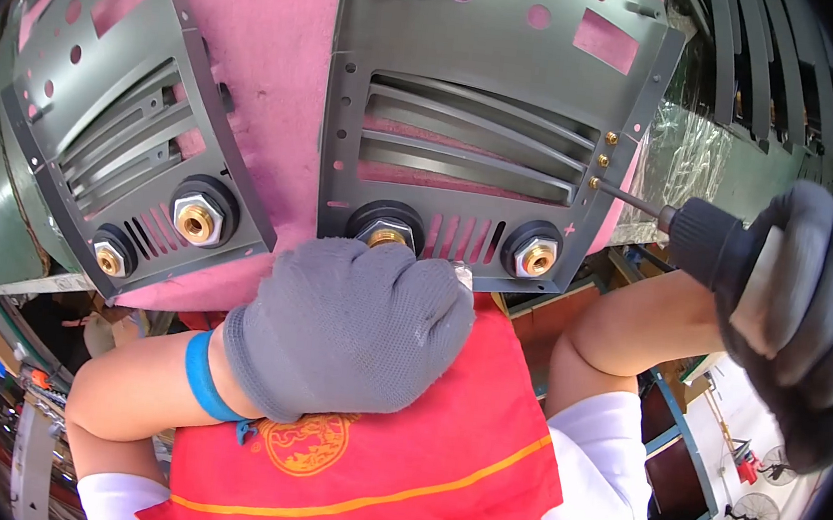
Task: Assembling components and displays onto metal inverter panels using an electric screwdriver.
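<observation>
A grey metal panel (476, 55) with slots and round holes lies on pink cloth. At its lower edge sit brass-and-nut sockets, one of them a right-hand socket (535, 258). My right hand (800, 287), in a dark glove, is closed around a power screwdriver (700, 232). Its thin bit reaches left to a brass screw (594, 183) on the panel's right side, with two more brass screws above it. My left hand (355, 324), in a grey knit glove, is curled at the panel's lower edge, partly covering the middle socket (386, 234). What its fingers hold, if anything, is hidden; a small silvery bit shows beside them.
A second similar panel (100, 109) lies tilted on the pink cloth (248, 33) at left. Several black slatted parts (771, 64) stack at the upper right, near clear plastic wrap (687, 161). A fan (751, 518) stands on the floor at lower right.
</observation>
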{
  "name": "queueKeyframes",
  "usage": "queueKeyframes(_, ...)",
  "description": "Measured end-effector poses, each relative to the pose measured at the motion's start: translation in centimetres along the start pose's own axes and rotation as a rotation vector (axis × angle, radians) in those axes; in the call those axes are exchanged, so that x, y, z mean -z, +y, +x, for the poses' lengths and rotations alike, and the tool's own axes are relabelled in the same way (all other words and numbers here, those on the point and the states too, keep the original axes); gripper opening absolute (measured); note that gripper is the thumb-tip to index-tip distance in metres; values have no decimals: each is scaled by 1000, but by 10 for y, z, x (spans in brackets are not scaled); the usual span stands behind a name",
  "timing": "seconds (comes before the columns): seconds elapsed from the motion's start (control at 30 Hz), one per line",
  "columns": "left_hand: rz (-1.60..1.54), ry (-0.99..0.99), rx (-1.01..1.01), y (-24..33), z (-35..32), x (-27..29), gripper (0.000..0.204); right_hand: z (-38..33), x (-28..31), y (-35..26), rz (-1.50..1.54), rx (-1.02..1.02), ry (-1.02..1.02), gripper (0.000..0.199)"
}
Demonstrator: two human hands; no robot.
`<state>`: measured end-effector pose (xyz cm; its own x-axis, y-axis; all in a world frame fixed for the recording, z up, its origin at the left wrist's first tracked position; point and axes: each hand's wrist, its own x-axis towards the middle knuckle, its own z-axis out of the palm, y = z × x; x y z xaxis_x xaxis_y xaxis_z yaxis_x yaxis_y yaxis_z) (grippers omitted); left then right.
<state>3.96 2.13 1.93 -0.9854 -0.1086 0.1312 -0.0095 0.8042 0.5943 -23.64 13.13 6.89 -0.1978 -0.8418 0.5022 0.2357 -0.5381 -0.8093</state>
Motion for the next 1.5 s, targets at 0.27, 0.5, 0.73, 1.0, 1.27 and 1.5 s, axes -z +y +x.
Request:
queueKeyframes(0.27,-20,0,3,1,-2,-1,23,11,-1,18,80,44,-50,38)
queueKeyframes(0.5,-1,-96,64,4,8,15,31,-1,-26,-27,-489,-211,21,36)
queueKeyframes(0.73,-1308,38,667,-17,46,38,31,6,-72,21,-303,600,614,29)
queueKeyframes(1.0,-1695,14,771,-21,56,25,42,25,-90,28,-313,573,581,26)
queueKeyframes(1.27,-1659,-26,836,-25,58,34,46,43,-99,38,-337,521,556,23)
queueKeyframes(1.5,-1775,57,849,-23,57,31,48,44,-97,27,-375,460,546,20)
